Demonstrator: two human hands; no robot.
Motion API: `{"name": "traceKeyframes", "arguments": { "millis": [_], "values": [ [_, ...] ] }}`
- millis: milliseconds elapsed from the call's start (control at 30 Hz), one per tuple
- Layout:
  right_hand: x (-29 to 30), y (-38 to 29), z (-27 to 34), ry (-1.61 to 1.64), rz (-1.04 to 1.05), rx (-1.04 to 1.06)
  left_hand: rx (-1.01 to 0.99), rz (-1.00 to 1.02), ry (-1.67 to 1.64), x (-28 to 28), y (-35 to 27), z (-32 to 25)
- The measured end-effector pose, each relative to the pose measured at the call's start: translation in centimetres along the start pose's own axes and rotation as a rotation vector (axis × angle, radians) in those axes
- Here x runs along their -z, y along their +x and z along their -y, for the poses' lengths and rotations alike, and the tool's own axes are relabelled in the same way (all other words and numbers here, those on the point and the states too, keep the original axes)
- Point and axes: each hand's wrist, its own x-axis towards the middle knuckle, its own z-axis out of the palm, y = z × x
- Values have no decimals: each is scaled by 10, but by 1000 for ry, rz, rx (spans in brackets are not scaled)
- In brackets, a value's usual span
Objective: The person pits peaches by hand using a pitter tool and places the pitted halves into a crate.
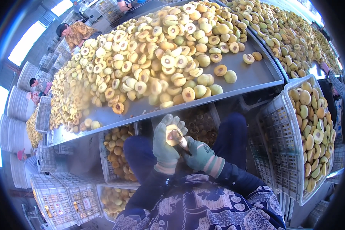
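Note:
My left hand (164, 153), in a pale green knit glove, cups a halved yellow stone fruit (170, 141) with its cut face turned up. In my gloved right hand (200, 156) is a short pitting tool (184, 143). Its tip is at the brown middle of the fruit; whether the stone is loose cannot be made out. Both hands are above my lap, just off the front edge of a metal table (247, 76). Heaped on the table are many halved stone fruits (172, 61), several with brown centres showing.
A plastic crate (283, 138) of fruit halves stands at my right. Left of my knees are two more fruit crates (105, 168) (100, 198). Dark pieces (202, 126) lie in a container below the table. Co-workers (74, 33) (40, 86) sit along the far left; another's arm (332, 79) reaches in at right.

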Motion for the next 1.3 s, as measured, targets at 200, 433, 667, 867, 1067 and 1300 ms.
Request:
{"name": "traceKeyframes", "arguments": {
  "millis": [200, 433, 667, 867, 1067, 1300],
  "values": [
    [18, 7, 10, -104, 244, -127, 106, -72, 41, 9, 0, -4],
    [18, 15, 11, -162, 327, -144, 54, -123, 116, 14, 1, -3],
    [-9, 11, -13, 209, 311, -140, 20, -154, 133, 19, 3, 1],
    [25, 20, 21, 728, 597, -587, 46, -61, 119, 20, 6, -3],
    [18, 18, 9, 1422, 774, -672, 114, -114, 91, 8, 10, -7],
    [6, 10, -2, 1806, 951, -383, -175, -193, 137, 42, 26, -25]
  ]
}}
